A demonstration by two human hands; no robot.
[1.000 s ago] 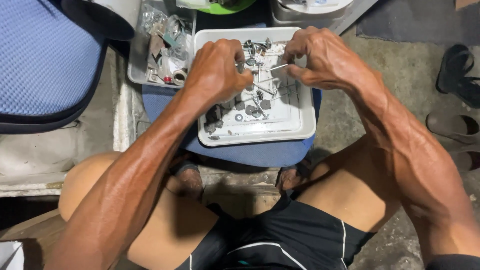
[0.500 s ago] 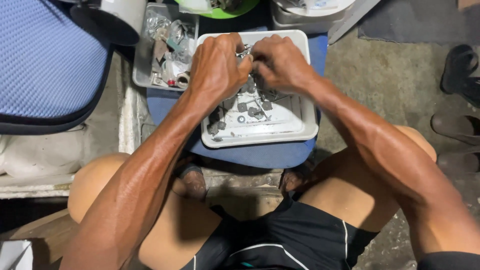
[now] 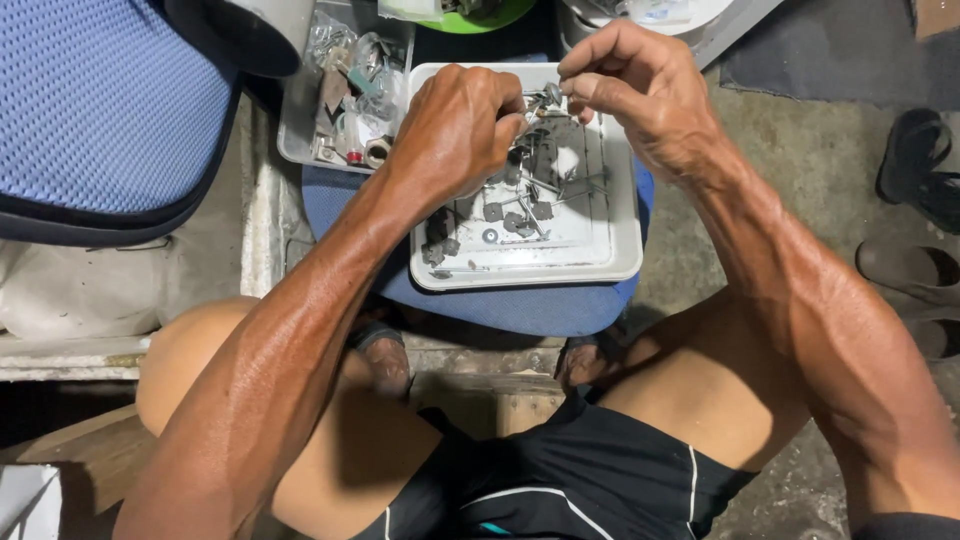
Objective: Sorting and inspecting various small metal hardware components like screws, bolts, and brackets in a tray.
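Sorting step: over the white tray [image 3: 620,262] at upper centre, left hand [image 3: 455,130] closed around bolts, right hand [image 3: 640,85] fingers pinching a small washer [image 3: 553,94]; fitting it needs careful alignment

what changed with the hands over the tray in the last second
The right hand came in to the left hand, then lifted to the white tray's far edge, pinching a small metal piece. The left hand stayed fisted over the tray; the loose hardware stayed put.
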